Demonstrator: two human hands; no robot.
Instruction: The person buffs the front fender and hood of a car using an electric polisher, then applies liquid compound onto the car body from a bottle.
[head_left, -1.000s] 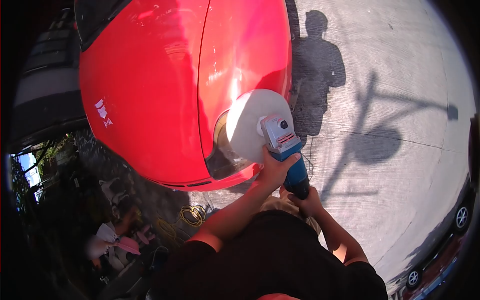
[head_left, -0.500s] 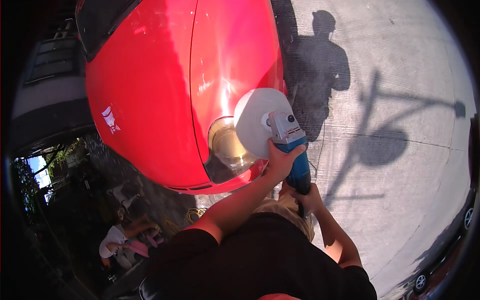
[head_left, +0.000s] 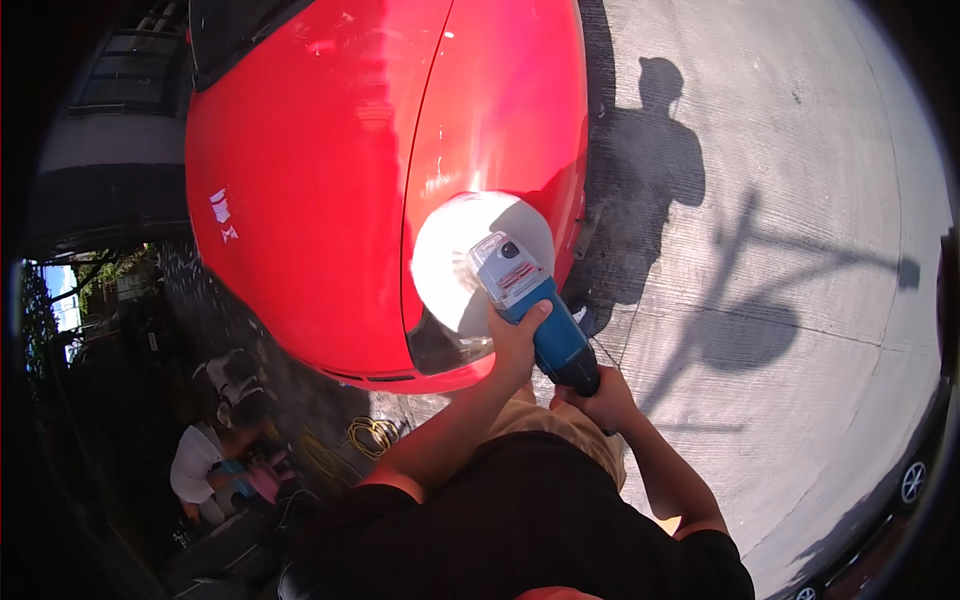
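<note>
One blue-and-silver handheld power polisher (head_left: 562, 338), centre of frame; round white pad (head_left: 438, 262) overlaps dark-edged glassy headlight (head_left: 440, 346), contact can't tell. Left hand (head_left: 514, 346) grasps polisher's body, fingers wrapped; right hand (head_left: 606, 400) clenched round black rear end. Glossy red car (head_left: 300, 200) upper left to centre. Coiled yellow cable (head_left: 372, 437), white-shirted person (head_left: 197, 462) lower left.

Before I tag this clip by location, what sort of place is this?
Probably an outdoor street or paved lot: a red car stands in sunlight, a person's shadow falls sharply across the concrete, and another vehicle's wheel shows at the right edge of the view.
</note>
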